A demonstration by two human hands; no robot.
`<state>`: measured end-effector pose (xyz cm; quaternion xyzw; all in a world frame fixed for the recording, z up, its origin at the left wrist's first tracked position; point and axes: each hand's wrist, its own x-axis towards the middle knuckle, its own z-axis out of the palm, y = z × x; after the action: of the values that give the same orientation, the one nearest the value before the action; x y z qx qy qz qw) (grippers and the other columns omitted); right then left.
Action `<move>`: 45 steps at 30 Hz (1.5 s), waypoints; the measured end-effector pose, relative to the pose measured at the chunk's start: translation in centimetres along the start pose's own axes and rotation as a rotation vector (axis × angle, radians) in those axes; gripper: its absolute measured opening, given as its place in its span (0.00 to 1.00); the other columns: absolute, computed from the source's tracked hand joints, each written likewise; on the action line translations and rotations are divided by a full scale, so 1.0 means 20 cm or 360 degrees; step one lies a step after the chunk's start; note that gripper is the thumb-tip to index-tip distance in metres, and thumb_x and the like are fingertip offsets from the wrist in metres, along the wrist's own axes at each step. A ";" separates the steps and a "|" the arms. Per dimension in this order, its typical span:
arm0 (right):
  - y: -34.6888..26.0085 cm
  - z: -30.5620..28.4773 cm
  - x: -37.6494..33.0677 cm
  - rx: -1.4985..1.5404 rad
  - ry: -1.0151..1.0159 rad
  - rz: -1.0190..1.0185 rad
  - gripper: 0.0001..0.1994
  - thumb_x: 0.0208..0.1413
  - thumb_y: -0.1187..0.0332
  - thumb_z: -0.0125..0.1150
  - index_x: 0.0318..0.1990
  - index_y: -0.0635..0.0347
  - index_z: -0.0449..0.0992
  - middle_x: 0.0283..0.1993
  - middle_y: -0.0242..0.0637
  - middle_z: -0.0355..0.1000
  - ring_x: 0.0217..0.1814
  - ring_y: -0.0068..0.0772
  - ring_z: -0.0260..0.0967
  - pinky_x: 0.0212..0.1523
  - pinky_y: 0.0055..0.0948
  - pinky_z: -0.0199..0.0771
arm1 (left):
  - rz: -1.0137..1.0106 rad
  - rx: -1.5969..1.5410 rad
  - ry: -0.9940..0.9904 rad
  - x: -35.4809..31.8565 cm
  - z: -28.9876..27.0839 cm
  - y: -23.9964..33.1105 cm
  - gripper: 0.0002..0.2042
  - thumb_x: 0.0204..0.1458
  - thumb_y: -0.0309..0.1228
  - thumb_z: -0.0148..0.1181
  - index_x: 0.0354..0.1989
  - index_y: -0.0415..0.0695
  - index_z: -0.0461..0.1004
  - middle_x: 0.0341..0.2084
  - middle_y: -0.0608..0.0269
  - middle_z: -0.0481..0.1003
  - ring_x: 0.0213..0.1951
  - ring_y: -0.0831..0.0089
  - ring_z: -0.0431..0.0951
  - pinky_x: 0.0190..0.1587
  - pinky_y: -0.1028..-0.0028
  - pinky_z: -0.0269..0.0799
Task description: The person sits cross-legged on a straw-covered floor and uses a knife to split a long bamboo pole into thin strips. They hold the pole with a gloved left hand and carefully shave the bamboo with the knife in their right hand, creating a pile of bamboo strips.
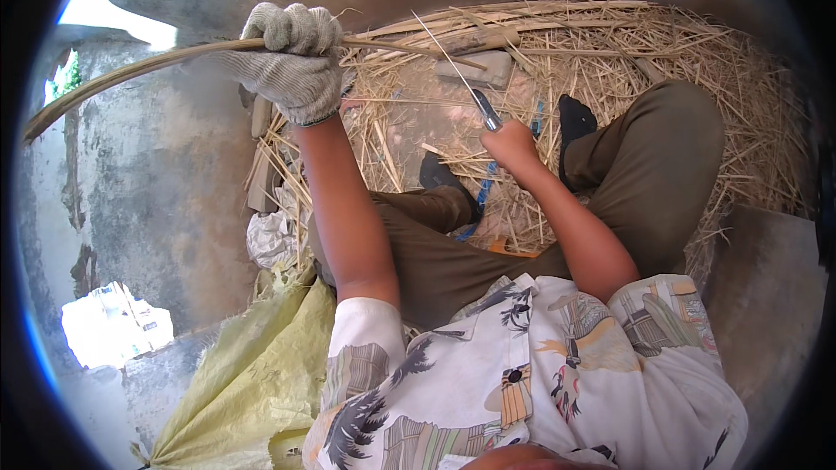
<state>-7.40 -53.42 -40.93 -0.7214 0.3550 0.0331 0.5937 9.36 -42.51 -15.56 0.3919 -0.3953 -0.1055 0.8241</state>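
Observation:
In the head view my left hand, in a grey knitted work glove, is raised at upper left. Its fingers are wrapped round a long, thin bamboo strip. That strip bends down to the left edge, while its short tapered end points right over the floor. My right hand is bare and closed on the handle of a knife, right of centre. The long, narrow blade slants up and left, passing across the view near the strip's short end. Whether blade and strip touch, I cannot tell.
Pale bamboo splints and shavings cover the floor ahead and right. A grey block lies beyond my feet. At lower left is a yellow-green sack beside crumpled white wrapping. A stained wall rises on the left.

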 end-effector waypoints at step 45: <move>-0.19 -0.03 -0.09 0.0322 0.0063 -0.0475 0.14 0.49 0.67 0.62 0.18 0.63 0.68 0.14 0.30 0.64 0.19 0.22 0.59 0.23 0.31 0.60 | -0.0114 -0.0037 0.0122 -0.03 -0.13 0.07 0.39 0.40 0.82 0.34 0.12 0.53 0.53 0.07 0.71 0.50 0.13 0.74 0.46 0.19 0.71 0.41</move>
<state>-6.87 -52.81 -36.71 -0.7033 0.2572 -0.1055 0.6543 10.64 -39.78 -15.78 0.4001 -0.3478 -0.1243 0.8388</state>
